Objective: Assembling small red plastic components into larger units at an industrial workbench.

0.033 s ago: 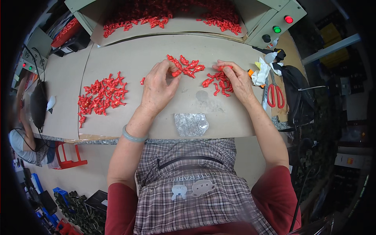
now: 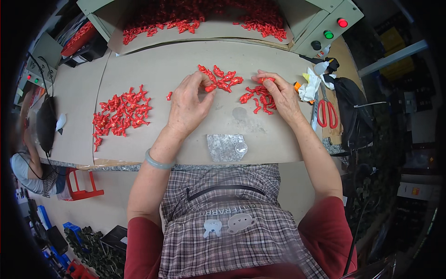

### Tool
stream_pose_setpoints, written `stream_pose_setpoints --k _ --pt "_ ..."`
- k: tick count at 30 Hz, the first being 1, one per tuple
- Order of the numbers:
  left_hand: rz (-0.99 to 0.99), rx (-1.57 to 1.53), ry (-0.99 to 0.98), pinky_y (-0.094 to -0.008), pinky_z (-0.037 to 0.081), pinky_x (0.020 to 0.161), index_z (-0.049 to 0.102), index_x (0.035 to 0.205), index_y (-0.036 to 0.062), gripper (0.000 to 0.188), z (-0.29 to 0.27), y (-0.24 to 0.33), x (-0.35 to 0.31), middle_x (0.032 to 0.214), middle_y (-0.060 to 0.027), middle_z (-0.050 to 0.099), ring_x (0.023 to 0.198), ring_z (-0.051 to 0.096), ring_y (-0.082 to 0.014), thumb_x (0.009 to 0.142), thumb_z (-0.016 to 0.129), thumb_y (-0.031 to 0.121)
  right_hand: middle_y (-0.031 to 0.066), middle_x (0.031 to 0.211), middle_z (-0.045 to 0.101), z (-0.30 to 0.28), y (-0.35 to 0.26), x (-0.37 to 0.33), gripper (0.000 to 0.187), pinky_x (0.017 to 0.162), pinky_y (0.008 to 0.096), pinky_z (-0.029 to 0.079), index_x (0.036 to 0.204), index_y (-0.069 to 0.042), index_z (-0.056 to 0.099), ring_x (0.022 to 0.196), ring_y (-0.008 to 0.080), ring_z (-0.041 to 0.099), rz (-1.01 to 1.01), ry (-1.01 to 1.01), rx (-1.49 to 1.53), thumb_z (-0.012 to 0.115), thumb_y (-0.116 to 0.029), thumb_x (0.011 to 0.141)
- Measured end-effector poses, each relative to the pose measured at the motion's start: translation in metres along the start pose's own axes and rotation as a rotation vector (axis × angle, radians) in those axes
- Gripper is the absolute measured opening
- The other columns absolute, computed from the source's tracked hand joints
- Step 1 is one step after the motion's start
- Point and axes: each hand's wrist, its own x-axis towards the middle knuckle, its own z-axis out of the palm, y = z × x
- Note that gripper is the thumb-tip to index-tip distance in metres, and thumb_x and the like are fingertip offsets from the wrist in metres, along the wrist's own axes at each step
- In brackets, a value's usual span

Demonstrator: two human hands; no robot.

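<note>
My left hand [image 2: 188, 100] is closed, with a small red plastic figure piece [image 2: 210, 87] pinched between thumb and fingers. Just beyond it lies a loose cluster of red figures [image 2: 226, 76]. On the right, my right hand [image 2: 281, 95] pinches another small red piece [image 2: 265, 80], partly hidden by the thumb. Under and beside that hand is a small heap of red parts [image 2: 264, 100]. A larger spread of red figures [image 2: 121, 111] lies to the left, and one lone red bit [image 2: 169, 96] sits beside my left hand.
A beige cabinet [image 2: 320, 28] with lit buttons holds many red pieces at the back. Scissors [image 2: 327, 114], a crumpled tissue [image 2: 310, 86] and a black bag [image 2: 350, 111] crowd the right edge. A clear plastic piece [image 2: 225, 148] lies near the front edge. Another person [image 2: 32, 169] sits far left.
My left hand has shifted very slightly with the red piece in its fingers. Everything else looks the same.
</note>
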Motion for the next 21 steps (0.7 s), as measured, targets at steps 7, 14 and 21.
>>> stream_pose_setpoints --k 7,14,21 --pt "-0.024 -0.079 -0.107 -0.0359 0.054 0.081 0.055 0.093 -0.0007 0.021 -0.006 0.022 -0.015 0.087 -0.0122 0.064 0.083 0.067 -0.0265 0.080 0.071 0.004 0.0096 0.111 0.069 0.005 -0.007 0.010 0.025 0.100 0.0415 0.042 0.111 -0.006 0.069 0.113 0.0269 0.059 -0.243 -0.102 -0.361 0.065 -0.018 0.090" --pt "-0.088 -0.113 -0.179 -0.0378 0.055 0.078 0.054 0.091 -0.0012 0.021 -0.001 0.027 -0.031 0.086 -0.0149 0.064 0.082 0.068 -0.0298 0.079 0.070 0.002 0.0102 0.094 0.071 0.004 -0.004 0.014 0.018 0.080 0.0342 0.052 0.103 -0.002 0.071 0.088 0.0234 0.067 -0.329 0.044 -0.262 0.067 -0.013 0.089" --pt "-0.189 -0.112 -0.219 -0.0348 0.055 0.087 0.055 0.092 -0.0008 0.019 -0.002 0.021 -0.032 0.089 -0.0118 0.067 0.088 0.068 -0.0235 0.081 0.070 0.002 0.0106 0.081 0.068 -0.010 -0.010 -0.015 0.012 0.066 0.0308 0.053 0.098 0.000 0.071 0.070 0.0187 0.065 -0.131 0.068 -0.262 0.067 -0.006 0.089"
